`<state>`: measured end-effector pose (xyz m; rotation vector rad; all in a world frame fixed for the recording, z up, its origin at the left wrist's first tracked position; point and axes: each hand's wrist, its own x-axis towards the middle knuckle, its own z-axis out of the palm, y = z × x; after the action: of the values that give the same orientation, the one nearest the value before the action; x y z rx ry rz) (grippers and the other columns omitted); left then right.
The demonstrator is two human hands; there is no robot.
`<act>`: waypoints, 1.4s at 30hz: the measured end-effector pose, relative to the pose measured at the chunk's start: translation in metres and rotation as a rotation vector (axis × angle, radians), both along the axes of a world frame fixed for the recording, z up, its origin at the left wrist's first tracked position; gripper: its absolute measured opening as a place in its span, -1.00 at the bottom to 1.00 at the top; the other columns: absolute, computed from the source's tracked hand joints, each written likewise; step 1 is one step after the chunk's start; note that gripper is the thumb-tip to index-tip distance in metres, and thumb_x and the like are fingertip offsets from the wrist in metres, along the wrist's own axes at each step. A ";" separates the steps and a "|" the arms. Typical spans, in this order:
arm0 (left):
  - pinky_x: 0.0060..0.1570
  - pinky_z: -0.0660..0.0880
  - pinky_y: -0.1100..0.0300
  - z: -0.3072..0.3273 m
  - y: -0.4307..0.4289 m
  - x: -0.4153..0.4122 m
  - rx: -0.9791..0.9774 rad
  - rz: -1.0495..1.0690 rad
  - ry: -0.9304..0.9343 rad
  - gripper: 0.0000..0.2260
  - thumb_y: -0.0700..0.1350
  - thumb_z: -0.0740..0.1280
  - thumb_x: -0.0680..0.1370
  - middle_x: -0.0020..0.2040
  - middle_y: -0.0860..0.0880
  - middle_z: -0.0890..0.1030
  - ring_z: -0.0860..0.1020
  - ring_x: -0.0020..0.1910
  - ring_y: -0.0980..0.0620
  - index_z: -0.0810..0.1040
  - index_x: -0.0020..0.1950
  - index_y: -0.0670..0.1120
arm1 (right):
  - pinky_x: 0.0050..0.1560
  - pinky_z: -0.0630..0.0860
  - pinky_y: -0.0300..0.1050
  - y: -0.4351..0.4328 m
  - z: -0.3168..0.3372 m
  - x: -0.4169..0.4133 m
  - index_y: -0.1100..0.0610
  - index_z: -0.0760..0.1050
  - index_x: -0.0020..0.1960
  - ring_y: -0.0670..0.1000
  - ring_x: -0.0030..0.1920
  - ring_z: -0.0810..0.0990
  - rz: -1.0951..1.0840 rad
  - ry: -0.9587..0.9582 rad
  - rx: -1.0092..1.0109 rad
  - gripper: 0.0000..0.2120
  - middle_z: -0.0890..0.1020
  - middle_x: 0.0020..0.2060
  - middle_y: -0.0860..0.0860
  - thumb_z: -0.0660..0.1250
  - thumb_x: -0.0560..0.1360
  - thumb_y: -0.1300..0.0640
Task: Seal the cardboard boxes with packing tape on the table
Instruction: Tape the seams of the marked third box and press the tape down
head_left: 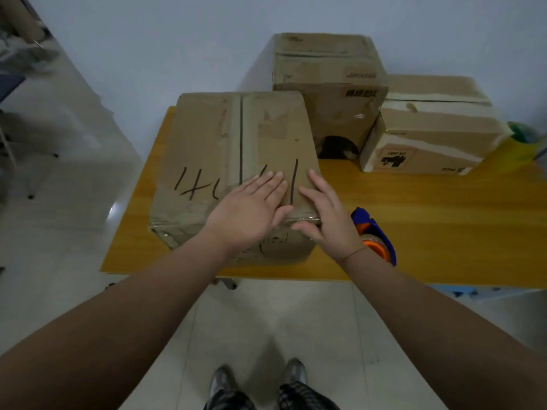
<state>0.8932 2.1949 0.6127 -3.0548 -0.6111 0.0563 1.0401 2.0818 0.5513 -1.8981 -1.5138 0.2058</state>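
A large cardboard box [213, 149] with black marker writing on its top stands at the near left of the yellow table [429, 232]. Its two top flaps are closed along a dark centre seam. My left hand [251, 205] lies flat on the top near the front edge, fingers straight. My right hand [328, 211] rests on the front right corner of the same box, fingers on top and thumb against the front face. A blue and orange tape dispenser [376, 235] lies on the table just right of the box, partly hidden by my right wrist.
A tall cardboard box [328, 84] stands at the back against the wall. A lower box [429, 134] with pale tape strips sits at its right. Something green and yellow [521, 137] shows at the far right edge. Tiled floor and my shoes lie below.
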 end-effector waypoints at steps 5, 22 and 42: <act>0.43 -0.23 0.18 0.005 -0.003 0.000 0.028 0.001 0.075 -0.32 0.28 -0.19 0.54 0.56 -0.05 -0.07 -0.10 0.53 0.04 -0.09 0.55 -0.08 | 0.35 0.32 -0.05 -0.023 -0.014 0.010 0.15 0.20 0.49 -0.14 0.43 0.04 0.100 -0.125 -0.051 -0.24 -0.10 0.54 -0.03 0.37 0.41 -0.12; 0.47 -0.14 0.08 -0.007 -0.004 -0.014 0.138 -0.005 0.075 -0.29 0.26 -0.30 0.49 0.55 -0.07 -0.11 -0.09 0.53 0.00 -0.19 0.54 -0.10 | 0.23 0.42 -0.22 0.025 0.019 -0.039 -0.06 0.49 0.33 -0.11 0.33 0.44 -0.624 0.526 0.182 -0.69 0.52 0.30 -0.10 0.17 0.61 0.00; 0.44 -0.24 0.19 -0.004 0.106 -0.168 0.025 -0.037 0.061 -0.28 0.33 -0.53 0.42 0.50 0.06 -0.13 -0.11 0.50 0.12 -0.19 0.49 0.03 | 0.38 0.28 -0.04 0.025 0.051 -0.058 0.09 0.21 0.51 0.06 0.43 0.31 -0.740 0.326 -0.021 -0.55 0.37 0.43 0.06 0.11 0.65 0.06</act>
<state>0.7249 2.3013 0.6091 -3.0263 -0.5476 0.1396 0.9816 2.1068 0.6018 -2.1778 -0.5420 0.1757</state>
